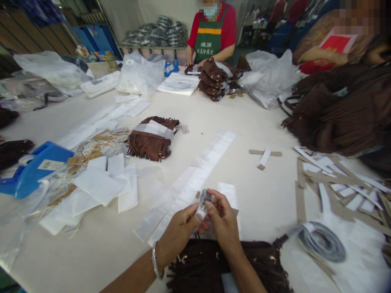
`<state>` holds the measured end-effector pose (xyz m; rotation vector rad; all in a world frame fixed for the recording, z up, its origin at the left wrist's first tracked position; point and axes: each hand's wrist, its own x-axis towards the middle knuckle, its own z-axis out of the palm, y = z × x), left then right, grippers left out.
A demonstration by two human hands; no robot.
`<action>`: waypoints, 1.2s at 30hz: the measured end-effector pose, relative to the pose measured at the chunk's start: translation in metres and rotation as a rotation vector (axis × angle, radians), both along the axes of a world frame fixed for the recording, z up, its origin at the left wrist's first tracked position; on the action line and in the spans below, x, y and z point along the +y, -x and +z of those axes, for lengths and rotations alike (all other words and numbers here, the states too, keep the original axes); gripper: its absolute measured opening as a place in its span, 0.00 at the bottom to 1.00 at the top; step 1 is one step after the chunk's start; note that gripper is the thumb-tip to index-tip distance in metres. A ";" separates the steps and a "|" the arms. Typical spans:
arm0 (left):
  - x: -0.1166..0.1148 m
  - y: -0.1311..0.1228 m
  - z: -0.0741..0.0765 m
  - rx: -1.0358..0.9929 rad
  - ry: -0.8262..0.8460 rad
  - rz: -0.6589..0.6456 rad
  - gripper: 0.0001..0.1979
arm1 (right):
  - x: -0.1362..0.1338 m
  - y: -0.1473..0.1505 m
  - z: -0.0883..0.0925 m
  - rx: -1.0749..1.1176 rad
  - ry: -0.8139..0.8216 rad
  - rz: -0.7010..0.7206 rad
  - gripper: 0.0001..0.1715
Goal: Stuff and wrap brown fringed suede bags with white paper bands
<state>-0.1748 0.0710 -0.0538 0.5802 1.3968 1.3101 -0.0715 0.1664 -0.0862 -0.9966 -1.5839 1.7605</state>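
Both of my hands pinch a small, crinkled clear plastic packet (pixel 204 200); what lies inside it is too small to make out. My left hand (pixel 180 228), with a bracelet on its wrist, grips the packet's lower left side. On the upper right, the thumb and fingers of my right hand (pixel 225 217) close on the same packet. Directly beneath my wrists lies a dark brown fringed bag (pixel 259 260) with gold-coloured fittings, partly hidden by my forearms. A rolled grey strap (pixel 324 242) in clear wrap rests to its right, beside the bag.
Long white plastic sleeves (pixel 198 167) lie beyond my hands. A wrapped brown fringed bag (pixel 149 140), white packets (pixel 99 185) and a blue tape dispenser (pixel 39 169) are leftward. Cardboard strips (pixel 342 179) and piled brown bags (pixel 342 110) sit rightward. A co-worker in a green apron (pixel 210 42) stands opposite.
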 end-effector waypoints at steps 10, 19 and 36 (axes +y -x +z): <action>-0.009 0.024 -0.007 -0.050 0.125 -0.168 0.17 | 0.028 -0.028 0.026 -0.349 -0.769 0.346 0.15; -0.005 0.034 -0.009 -0.175 0.114 -0.259 0.17 | 0.041 -0.031 0.027 -0.187 -0.930 0.560 0.16; -0.032 0.028 -0.025 0.417 0.071 0.004 0.17 | 0.018 -0.014 0.009 -0.240 -0.961 0.486 0.11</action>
